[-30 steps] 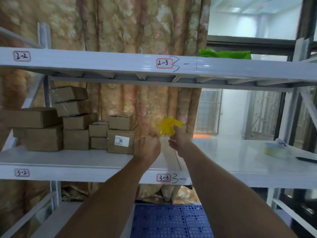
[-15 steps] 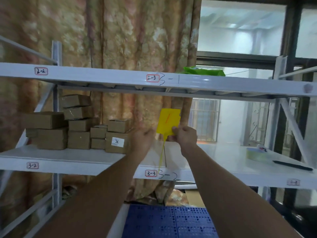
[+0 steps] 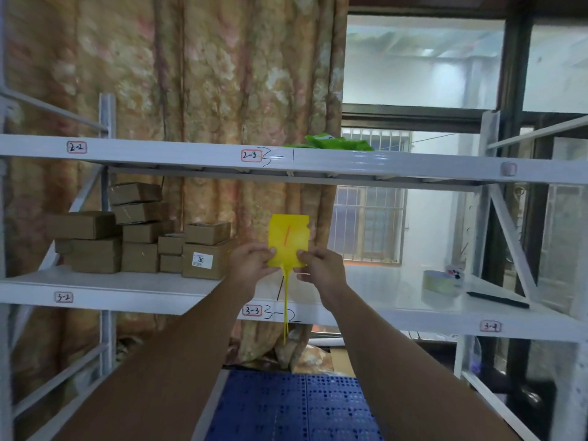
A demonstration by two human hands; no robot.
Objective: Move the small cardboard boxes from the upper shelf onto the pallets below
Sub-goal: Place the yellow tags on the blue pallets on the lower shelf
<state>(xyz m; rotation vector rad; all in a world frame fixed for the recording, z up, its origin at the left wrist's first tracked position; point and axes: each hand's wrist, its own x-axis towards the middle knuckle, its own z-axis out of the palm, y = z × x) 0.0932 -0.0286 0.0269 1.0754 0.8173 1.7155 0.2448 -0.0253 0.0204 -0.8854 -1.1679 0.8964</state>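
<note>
On the left shelf [image 3: 127, 289], small cardboard boxes [image 3: 143, 237] sat stacked, untouched. Left hand [image 3: 251, 265] and right hand [image 3: 321, 268] both pinched a yellow tag [image 3: 289, 237]. Boxes looked light and stiff; grip opposite sides, top ones first.

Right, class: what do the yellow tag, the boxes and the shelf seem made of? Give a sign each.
Tag: probably thin plastic, smooth, slim tie hanging below. Boxes: matt brown cardboard, folded flaps. Shelf: likely painted metal, glossy white beams.
</note>
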